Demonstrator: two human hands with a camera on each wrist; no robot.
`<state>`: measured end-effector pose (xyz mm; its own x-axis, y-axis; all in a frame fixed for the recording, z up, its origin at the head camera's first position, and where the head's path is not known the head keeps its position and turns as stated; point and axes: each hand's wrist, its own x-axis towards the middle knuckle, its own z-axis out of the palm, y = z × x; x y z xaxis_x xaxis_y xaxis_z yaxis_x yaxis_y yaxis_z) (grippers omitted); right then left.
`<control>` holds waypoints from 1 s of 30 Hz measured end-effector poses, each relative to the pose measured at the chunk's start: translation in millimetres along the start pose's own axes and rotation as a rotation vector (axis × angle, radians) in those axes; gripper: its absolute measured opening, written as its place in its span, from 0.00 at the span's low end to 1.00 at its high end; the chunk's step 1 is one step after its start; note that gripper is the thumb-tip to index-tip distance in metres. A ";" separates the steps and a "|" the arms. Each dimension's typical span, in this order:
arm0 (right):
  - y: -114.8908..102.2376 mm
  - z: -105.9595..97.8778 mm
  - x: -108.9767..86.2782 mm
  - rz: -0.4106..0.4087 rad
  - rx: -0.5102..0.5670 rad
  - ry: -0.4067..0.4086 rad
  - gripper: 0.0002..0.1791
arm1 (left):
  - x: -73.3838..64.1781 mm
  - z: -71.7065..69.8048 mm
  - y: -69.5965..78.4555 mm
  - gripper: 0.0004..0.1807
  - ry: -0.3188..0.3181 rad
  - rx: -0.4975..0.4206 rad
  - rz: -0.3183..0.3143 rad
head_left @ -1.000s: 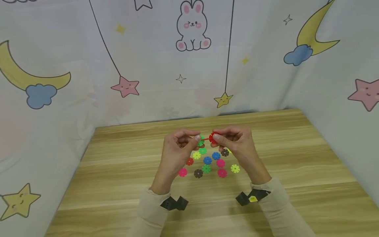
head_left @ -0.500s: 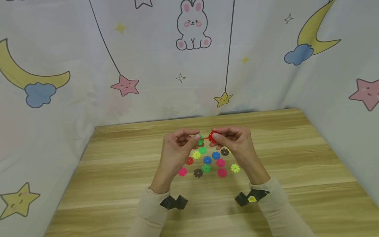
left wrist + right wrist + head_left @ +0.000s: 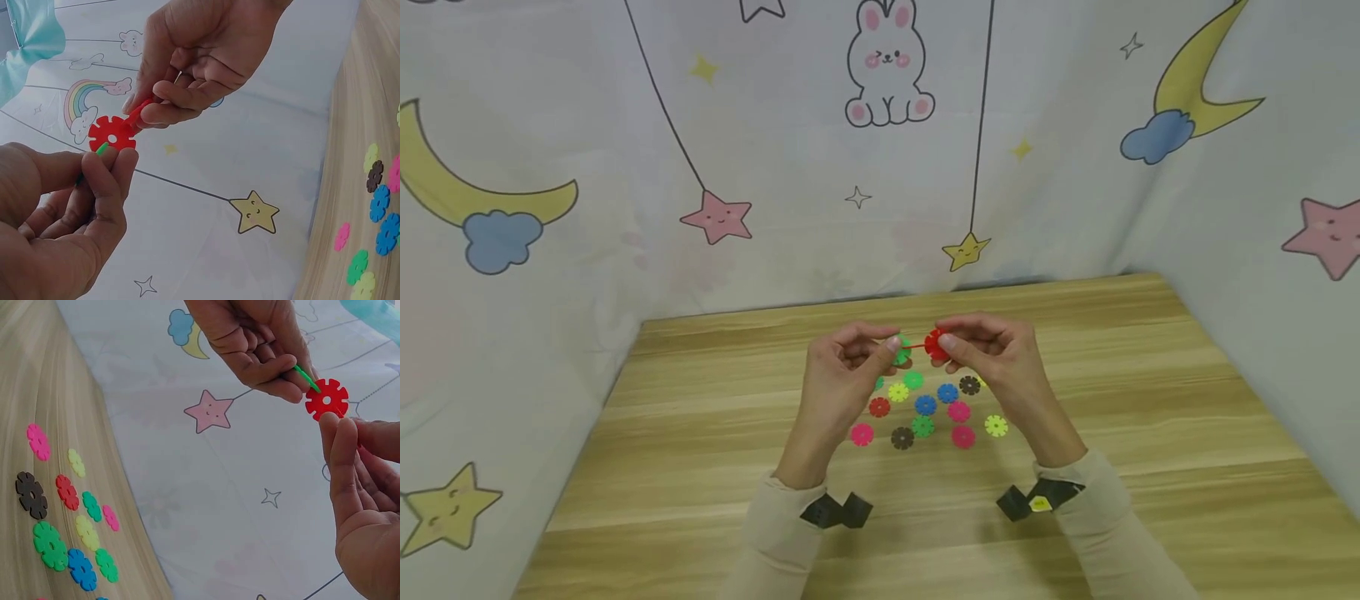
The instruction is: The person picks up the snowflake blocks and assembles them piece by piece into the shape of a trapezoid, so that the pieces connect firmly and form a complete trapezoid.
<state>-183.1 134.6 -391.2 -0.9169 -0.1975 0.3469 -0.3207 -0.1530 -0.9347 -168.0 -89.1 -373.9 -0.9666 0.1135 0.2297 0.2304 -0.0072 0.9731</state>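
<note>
Fingers and thumb of my left hand point(image 3: 842, 375) pinch a green notched disc point(image 3: 902, 353), a flat snowflake-type building piece. My right hand point(image 3: 1000, 354) pinches a red notched disc point(image 3: 934, 344) the same way. Between them is a second red disc point(image 3: 103, 131), face-on in both wrist views and edge-on as a thin line in the head view. The green disc's edge meets this middle disc on one side, and the other red disc meets it opposite. Both hands hold the pieces raised over the table; fingertips hide much of the outer two discs.
Several loose discs lie on the wooden table point(image 3: 700, 467) below the hands, among them a blue disc point(image 3: 926, 406), a brown disc point(image 3: 902, 438), a pink disc point(image 3: 963, 437) and a yellow disc point(image 3: 996, 426). A printed white curtain point(image 3: 790, 150) stands behind the table.
Both hands have shifted slightly left with the joined discs, the left hand a little more. A green disc on the table now shows beside the left thumb. The grips look the same.
</note>
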 end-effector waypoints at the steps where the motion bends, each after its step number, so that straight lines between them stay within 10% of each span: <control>1: 0.2 -0.1 -0.1 -0.002 -0.006 0.007 0.12 | -0.4 -0.5 0.1 0.10 0.000 0.002 -0.002; 8: -3.7 -7.0 -1.6 -0.020 -0.094 0.118 0.11 | 1.0 -4.7 1.9 0.10 0.030 0.018 0.012; 30: -2.1 -0.1 -0.1 -0.049 -0.092 -0.018 0.11 | 0.6 -2.9 -0.5 0.08 -0.039 0.032 0.072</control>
<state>-182.3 135.0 -389.3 -0.8952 -0.2097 0.3933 -0.3867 -0.0731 -0.9193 -169.0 -91.8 -374.3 -0.9424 0.1527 0.2976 0.3033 0.0150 0.9528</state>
